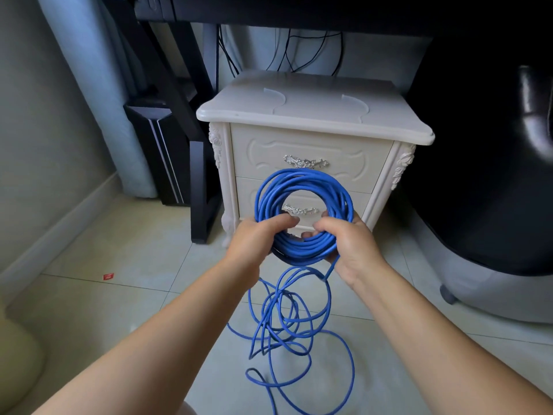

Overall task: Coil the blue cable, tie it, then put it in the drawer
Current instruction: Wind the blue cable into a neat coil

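A blue cable (302,187) is wound into a round coil of several loops, held upright in front of a cream nightstand (314,115). My left hand (257,238) grips the coil's lower left, fingers curled through the ring. My right hand (350,241) grips the lower right the same way. The loose rest of the cable (287,322) hangs from under my right hand and lies tangled on the floor tiles. Both drawers are closed: the upper drawer (269,151) has a silver handle (305,162), and the lower drawer (248,199) shows partly through the coil.
A black desk frame (185,115) and a dark tower case (161,151) stand left of the nightstand. A dark chair with a grey base (490,289) fills the right. Black wires (299,52) hang behind. A small red scrap (108,276) lies on the tiles.
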The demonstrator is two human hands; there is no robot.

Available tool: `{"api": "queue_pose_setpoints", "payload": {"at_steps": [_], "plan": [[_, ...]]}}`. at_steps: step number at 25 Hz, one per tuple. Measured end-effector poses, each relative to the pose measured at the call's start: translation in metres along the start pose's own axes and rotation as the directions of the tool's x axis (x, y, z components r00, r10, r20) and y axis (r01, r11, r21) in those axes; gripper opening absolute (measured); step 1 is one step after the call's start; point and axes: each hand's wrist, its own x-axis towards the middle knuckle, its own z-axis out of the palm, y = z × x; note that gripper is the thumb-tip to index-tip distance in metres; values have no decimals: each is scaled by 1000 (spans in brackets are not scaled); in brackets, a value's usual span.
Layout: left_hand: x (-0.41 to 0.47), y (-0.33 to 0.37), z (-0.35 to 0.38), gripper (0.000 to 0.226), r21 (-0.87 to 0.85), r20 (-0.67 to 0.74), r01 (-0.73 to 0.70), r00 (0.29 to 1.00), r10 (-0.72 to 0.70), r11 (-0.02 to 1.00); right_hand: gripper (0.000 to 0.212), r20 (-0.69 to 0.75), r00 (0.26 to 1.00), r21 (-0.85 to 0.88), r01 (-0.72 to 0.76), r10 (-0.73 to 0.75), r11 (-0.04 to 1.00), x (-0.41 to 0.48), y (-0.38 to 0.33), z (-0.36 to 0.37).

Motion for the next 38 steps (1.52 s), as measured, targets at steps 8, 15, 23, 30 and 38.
{"api": "queue_pose_setpoints", "payload": {"at_steps": [8, 15, 23, 30, 38], "plan": [[2, 15, -13, 68, 509, 254, -478, 878, 406, 716, 27, 249, 951, -630, 303, -184, 715, 1, -7, -4], [0, 13, -4, 17, 622, 187, -415, 902, 389, 663, 32, 284, 929, -668, 368, -236, 647, 0, -12, -4], [2, 14, 3, 14, 164, -93, -208, 970, 225, 964, 26, 230, 969, -339, 167, -90, 926, 3, -15, -16], [4, 12, 7, 10, -186, -282, -126, 957, 70, 974, 29, 243, 970, -213, 55, -2, 975, -4, 5, -7], [0, -1, 10, 4, -197, -110, 34, 992, -56, 980, 26, 92, 996, -23, 0, 2, 1000, 2, 8, -3]]}}
